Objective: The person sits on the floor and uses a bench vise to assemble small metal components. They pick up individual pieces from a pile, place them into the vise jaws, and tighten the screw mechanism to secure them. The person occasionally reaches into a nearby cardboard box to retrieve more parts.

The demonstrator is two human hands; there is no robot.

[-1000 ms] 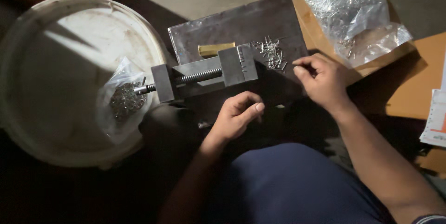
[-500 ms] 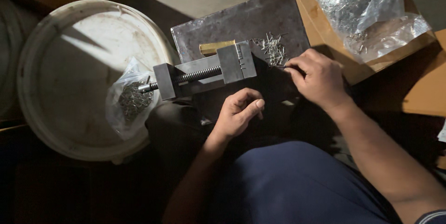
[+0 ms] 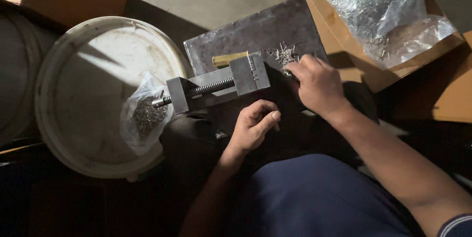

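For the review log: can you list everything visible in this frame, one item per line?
vise: 1, grey steel, centre, over the knees
metal plate: 1, dark grey, behind the vise
brass piece: 1, yellow, on the plate beside the vise
loose small metal parts: one pile, silver, on the plate
small bag of parts: 1, clear, on the bucket lid
bucket lid: 1, white, left
cardboard box: 1, brown, upper right
large bags of parts: 2, clear, in the box
left hand: empty, curled below the vise
right hand: at the loose parts, fingertips hidden
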